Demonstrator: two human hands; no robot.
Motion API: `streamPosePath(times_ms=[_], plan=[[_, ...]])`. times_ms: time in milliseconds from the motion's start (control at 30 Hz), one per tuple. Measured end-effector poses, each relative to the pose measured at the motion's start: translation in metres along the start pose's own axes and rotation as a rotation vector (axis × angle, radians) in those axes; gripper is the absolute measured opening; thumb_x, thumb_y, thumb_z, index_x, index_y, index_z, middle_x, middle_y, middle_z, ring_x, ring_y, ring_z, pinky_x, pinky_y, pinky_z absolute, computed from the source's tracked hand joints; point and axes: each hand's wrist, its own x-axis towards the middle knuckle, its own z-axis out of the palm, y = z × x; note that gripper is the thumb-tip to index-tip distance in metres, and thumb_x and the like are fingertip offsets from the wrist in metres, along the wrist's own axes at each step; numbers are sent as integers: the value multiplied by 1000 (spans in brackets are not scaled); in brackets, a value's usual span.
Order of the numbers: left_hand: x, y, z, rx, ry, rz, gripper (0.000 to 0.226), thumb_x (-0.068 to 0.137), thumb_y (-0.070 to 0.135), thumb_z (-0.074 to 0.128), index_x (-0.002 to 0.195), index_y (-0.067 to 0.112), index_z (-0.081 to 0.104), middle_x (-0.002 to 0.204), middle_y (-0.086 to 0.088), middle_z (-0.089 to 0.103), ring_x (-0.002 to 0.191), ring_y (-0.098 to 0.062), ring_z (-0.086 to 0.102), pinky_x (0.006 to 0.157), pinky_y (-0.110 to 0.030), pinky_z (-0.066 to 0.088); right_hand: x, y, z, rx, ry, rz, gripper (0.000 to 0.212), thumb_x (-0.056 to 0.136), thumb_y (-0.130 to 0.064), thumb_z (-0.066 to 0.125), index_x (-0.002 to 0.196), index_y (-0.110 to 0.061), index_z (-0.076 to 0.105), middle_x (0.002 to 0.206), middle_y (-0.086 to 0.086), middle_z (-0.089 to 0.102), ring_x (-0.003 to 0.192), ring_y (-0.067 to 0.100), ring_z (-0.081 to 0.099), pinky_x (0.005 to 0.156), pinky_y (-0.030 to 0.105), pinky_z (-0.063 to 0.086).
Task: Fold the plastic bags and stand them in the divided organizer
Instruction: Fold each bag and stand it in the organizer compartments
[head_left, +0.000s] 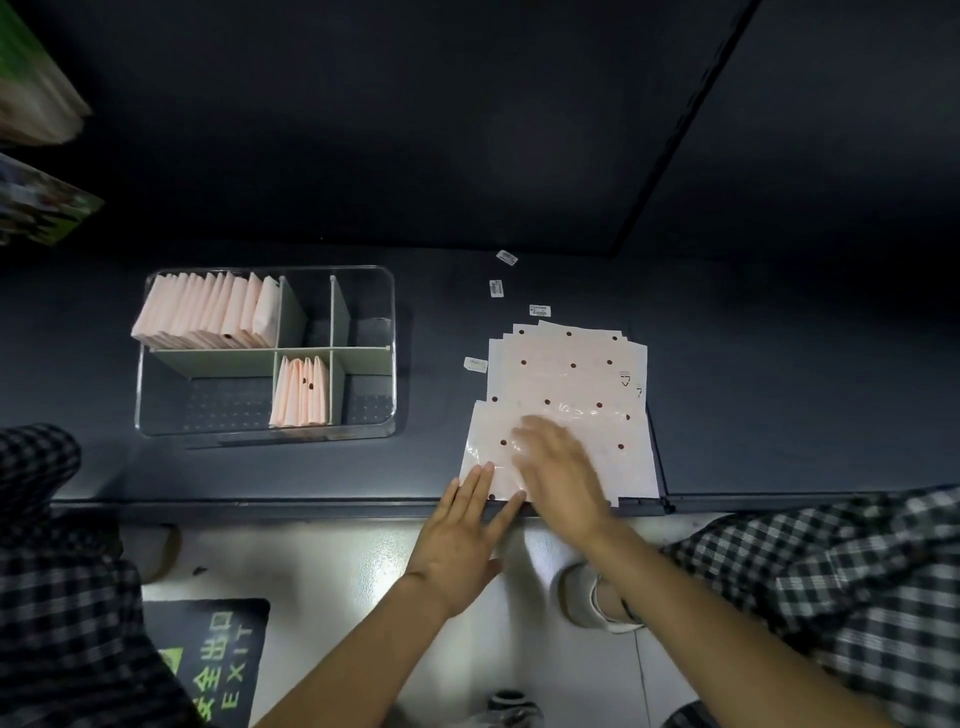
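— What lies around you on the dark matte bench?

— Four small white printed labels are scattered just beyond and beside your stack of pale pink plastic bags with dark red dots; none touches the clear plastic organizer with pale green dividers, which sits well apart to your left. On the floor by your knee is a dark mat with green EXIT lettering. Nothing blocks the way between stack and organizer.

— How do the bags look?

— The stack is fanned and flat at the bench's near edge. The top sheet is glossy and wrinkled. In the organizer, a row of folded pink bags stands in the far left compartment, too tightly packed to count, and a smaller bunch of folded bags stands in the near middle one.

— And your hands?

— Both are spread flat, gripping nothing. Your left hand presses the stack's near left corner; your right hand, blurred, lies across the top bag.
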Motion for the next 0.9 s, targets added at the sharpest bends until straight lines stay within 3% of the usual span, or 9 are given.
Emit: streamPosePath(times_ms=[100, 233, 300, 433, 533, 667, 767, 833, 900], plan=[[0, -2, -1, -7, -10, 9, 65, 98, 49, 32, 151, 21, 6, 153, -14, -26, 138, -24, -31, 114, -37, -17, -29, -12, 19, 35, -152, -140, 53, 100, -27, 39, 147, -10, 24, 157, 2, 13, 146, 15, 9, 116, 23, -3], [-5, -11, 0, -16, 20, 18, 72, 98, 50, 32, 146, 33, -18, 147, -9, -34, 130, -22, -38, 112, -34, -18, -57, 17, 21, 6, -259, -82, 80, 98, -40, 41, 146, -16, -17, 154, -4, -23, 143, 9, -15, 116, 20, -4], [-9, -17, 2, -31, 35, 1, 71, 98, 51, 32, 145, 35, -19, 149, -8, -32, 130, -22, -37, 112, -33, -18, -62, 31, 14, -35, -290, -103, 84, 97, -42, 43, 144, -17, -22, 151, -6, -28, 143, 8, -15, 114, 18, -5], [-15, -31, 4, -59, 74, -37, 66, 98, 49, 31, 148, 35, -10, 156, -5, -21, 144, -21, -20, 113, -31, -15, -63, 39, 6, 91, -195, -6, 66, 95, -33, 52, 148, -8, 21, 157, -1, 8, 144, 12, 14, 114, 18, 12], [-16, -37, 3, -100, 108, -41, 61, 99, 47, 33, 150, 34, 2, 159, -2, -11, 146, -18, -9, 115, -32, -11, -60, 43, 6, 79, -108, 3, 35, 91, -20, 60, 119, -1, 53, 145, 10, 36, 132, 21, 39, 107, 22, 30], [-12, -36, 0, -165, 151, -59, 54, 98, 46, 35, 149, 32, 19, 159, 0, 4, 146, -17, 3, 117, -31, -2, -57, 51, 5, 104, -118, 14, 19, 87, -12, 64, 102, 0, 60, 139, 8, 44, 124, 20, 47, 103, 17, 32], [-10, -37, -1, -198, 190, -75, 50, 98, 46, 35, 145, 30, 29, 157, 2, 15, 144, -16, 11, 116, -30, 7, -52, 56, 2, 172, -132, 46, 27, 86, -7, 65, 113, -3, 60, 138, 2, 46, 125, 18, 47, 104, 10, 24], [-8, -38, -2, -221, 204, -84, 48, 98, 45, 36, 143, 29, 33, 155, 3, 20, 143, -15, 15, 115, -29, 12, -48, 58, -3, 208, -203, 87, 39, 88, -11, 62, 126, -8, 55, 139, -2, 46, 125, 17, 46, 103, 15, 29], [-6, -38, -2, -241, 215, -95, 46, 98, 45, 37, 141, 29, 36, 154, 5, 23, 141, -13, 19, 113, -28, 15, -45, 61, -6, 244, -265, 126, 33, 89, -12, 60, 122, -12, 58, 136, -11, 46, 120, 12, 49, 100, 15, 32]])
